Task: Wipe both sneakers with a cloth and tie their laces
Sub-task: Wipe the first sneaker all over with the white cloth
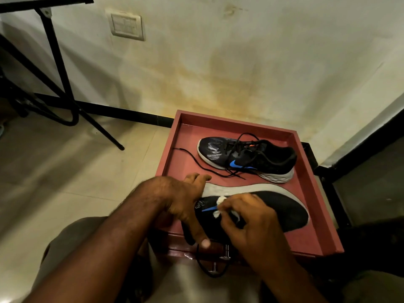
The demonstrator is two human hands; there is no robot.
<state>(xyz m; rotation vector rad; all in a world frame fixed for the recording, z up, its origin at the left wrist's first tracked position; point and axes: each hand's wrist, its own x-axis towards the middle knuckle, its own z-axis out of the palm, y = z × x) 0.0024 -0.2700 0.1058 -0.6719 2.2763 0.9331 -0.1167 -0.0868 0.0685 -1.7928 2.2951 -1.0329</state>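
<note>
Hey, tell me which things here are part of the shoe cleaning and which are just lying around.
Part of the job:
near black sneaker with blue swoosh
far black sneaker with untied laces
small white cloth, pinched in right hand
left hand, steadying the near sneaker

Just around:
red wooden tray
black metal table legs
white wall switch plate

Dim, yellowish light with soft shadows left of the hands (188,206), wide-angle bending at the edges, mild blur on the forearms below them.
</note>
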